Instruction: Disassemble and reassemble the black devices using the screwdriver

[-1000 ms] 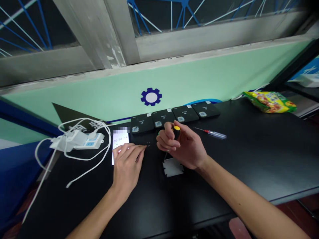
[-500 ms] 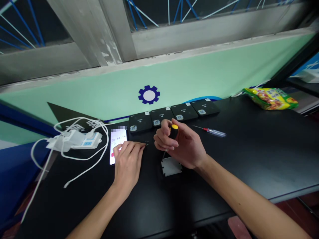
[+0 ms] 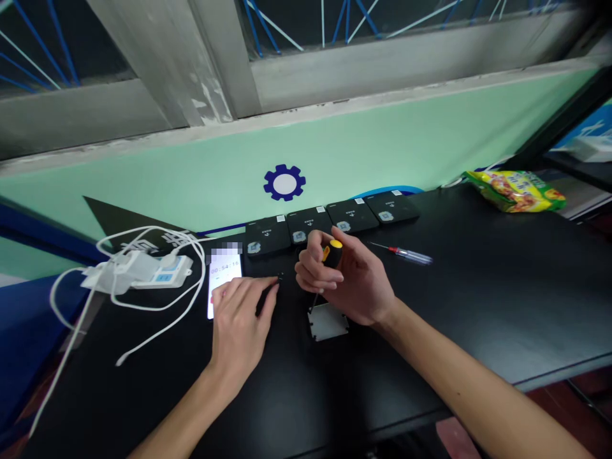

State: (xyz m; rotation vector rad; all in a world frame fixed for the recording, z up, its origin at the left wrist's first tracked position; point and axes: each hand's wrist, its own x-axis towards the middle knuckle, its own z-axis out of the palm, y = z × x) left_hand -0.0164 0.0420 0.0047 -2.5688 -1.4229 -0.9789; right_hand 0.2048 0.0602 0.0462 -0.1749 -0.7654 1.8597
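My right hand (image 3: 349, 280) is wrapped round a screwdriver (image 3: 333, 253) with a black and yellow handle. Its thin shaft slants down to the upper left corner of a small plate (image 3: 329, 320), light grey with dark notched edges, lying flat on the black table (image 3: 287, 395). To the left, my left hand (image 3: 241, 319) is open, palm down, its thumb and index finger apart. The index fingertip is beside several tiny screws (image 3: 280, 276), and whether it touches one I cannot tell. The same hand partly covers a lit phone (image 3: 224, 264) that shows a running timer.
Several flat black boxes (image 3: 268, 236) stand in a row along the wall. Right of them lies a second screwdriver (image 3: 410, 255) with a clear handle. A power strip (image 3: 165, 274) with looping white cables (image 3: 157, 338) takes up the left side; a yellow-green snack bag (image 3: 519, 190) sits far right.
My left thumb has moved away from the index finger, so the fingers are now apart, and that hand has shifted slightly left. My right hand and the screwdriver have hardly moved.
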